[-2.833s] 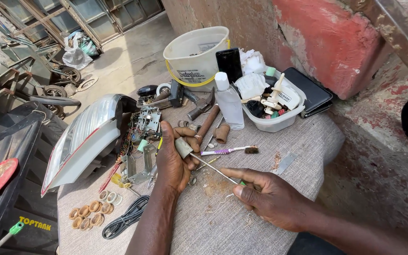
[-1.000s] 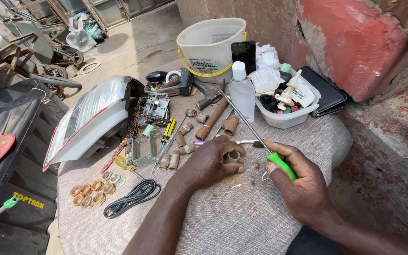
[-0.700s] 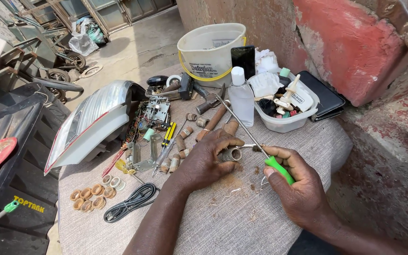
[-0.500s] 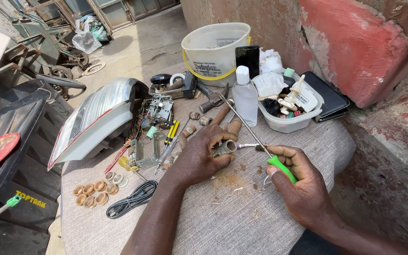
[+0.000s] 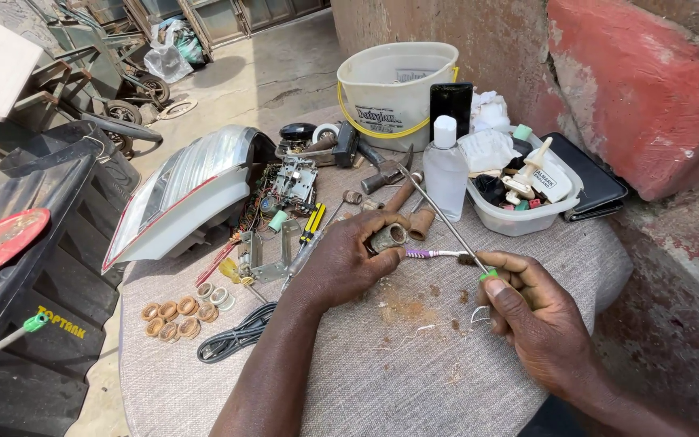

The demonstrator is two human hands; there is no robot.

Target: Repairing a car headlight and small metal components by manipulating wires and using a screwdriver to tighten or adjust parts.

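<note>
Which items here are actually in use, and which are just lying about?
In use: left hand gripping a small metal fitting; right hand holding a green-handled rod.

Lying about: toothbrush, bucket, bottle, tub, hammer, rings, cable.

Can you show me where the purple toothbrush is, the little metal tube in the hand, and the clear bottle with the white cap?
purple toothbrush (image 5: 429, 253), head view, on its handle.
metal tube (image 5: 387, 239), head view, on its round open end.
clear bottle (image 5: 446, 171), head view, on its body.
</note>
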